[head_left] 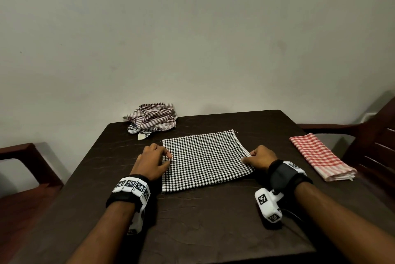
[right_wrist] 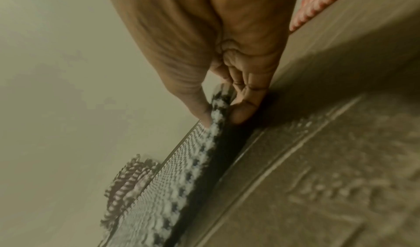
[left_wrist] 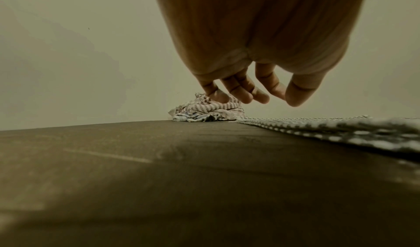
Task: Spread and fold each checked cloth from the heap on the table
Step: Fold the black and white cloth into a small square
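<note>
A black-and-white checked cloth lies spread flat in the middle of the dark brown worktop, its edges roughly square to the near edge. The right hand sits at the cloth's right edge; the right wrist view shows its thumb on one side and curled fingers on the other, pinching that edge and lifting it slightly off the surface. The left hand is at the cloth's left edge; from the head view its fingertips appear to meet the edge, but the left wrist view shows loosely curled fingers hanging above the worktop with nothing between them and the cloth lying flat just to their right, so it holds nothing that can be seen. A heap of crumpled checked cloths, brown-and-white with a bluish piece underneath, sits at the far left of the worktop against the pale wall, apart from the spread cloth. A folded red-and-white checked cloth lies at the worktop's right side, well apart from the right hand. Dark wooden chairs stand on either side.
</note>
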